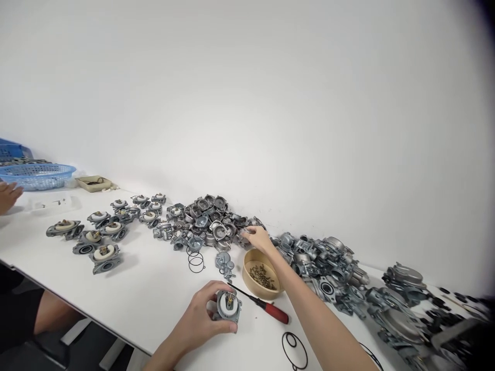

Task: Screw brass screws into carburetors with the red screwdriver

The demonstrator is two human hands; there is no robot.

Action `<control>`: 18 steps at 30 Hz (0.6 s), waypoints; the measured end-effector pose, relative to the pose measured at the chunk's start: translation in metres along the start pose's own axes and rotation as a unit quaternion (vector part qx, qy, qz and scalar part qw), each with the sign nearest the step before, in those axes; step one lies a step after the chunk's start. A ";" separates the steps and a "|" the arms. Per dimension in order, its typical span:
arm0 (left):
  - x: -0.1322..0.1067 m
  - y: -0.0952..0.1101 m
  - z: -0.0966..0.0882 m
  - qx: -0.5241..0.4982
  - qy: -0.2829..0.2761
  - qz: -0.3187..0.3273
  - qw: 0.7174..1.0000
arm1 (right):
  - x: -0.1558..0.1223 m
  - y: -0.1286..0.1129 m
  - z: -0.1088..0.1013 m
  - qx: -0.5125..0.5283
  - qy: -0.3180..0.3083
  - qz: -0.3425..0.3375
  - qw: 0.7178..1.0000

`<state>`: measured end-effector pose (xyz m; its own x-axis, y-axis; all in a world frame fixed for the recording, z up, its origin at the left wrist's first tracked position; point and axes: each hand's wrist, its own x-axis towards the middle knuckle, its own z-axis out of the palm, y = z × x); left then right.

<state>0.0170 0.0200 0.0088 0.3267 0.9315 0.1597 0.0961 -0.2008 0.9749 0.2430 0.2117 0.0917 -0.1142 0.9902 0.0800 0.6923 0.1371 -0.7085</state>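
Note:
My left hand (201, 315) is wrapped round a carburetor body (228, 307), its white ring-shaped float and brass parts facing up. My right hand (259, 238) reaches to the right edge of a heap of metal float bowls (211, 219). Its fingers are closed on a grey metal piece there, apparently a float bowl (246, 231), mostly hidden by the hand. Below my right forearm stands a round tan tub (251, 281) holding many small screws (263, 277). A screwdriver (275, 312) with a red and black handle lies between the tub and my left hand.
Carburetor bodies with white floats (104, 251) stand at left. More carburetors (328, 263) are heaped at right. Black rubber rings (196, 262) and a single carburetor (223, 263) lie mid-table. Another person's hand (8, 197) is near a blue basket (42, 178).

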 end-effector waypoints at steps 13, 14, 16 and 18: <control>0.000 0.005 -0.006 -0.019 0.027 -0.034 0.999 | -0.078 -0.006 -0.047 0.156 0.014 -0.080 0.985; 0.000 0.005 -0.006 -0.016 0.030 -0.034 0.999 | -0.086 -0.006 -0.050 0.155 0.002 -0.084 0.984; 0.000 0.005 -0.006 -0.016 0.030 -0.035 0.999 | -0.101 -0.005 -0.055 0.148 -0.020 -0.092 0.984; 0.001 0.006 -0.008 -0.021 0.023 -0.042 0.999 | -0.112 -0.005 -0.060 0.139 -0.041 -0.103 0.984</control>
<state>0.0101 0.0219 0.0156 0.2747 0.9579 0.0835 0.0810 -0.1095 0.9907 0.2952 0.1012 0.1290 -0.2969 0.9354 0.1921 0.4288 0.3104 -0.8484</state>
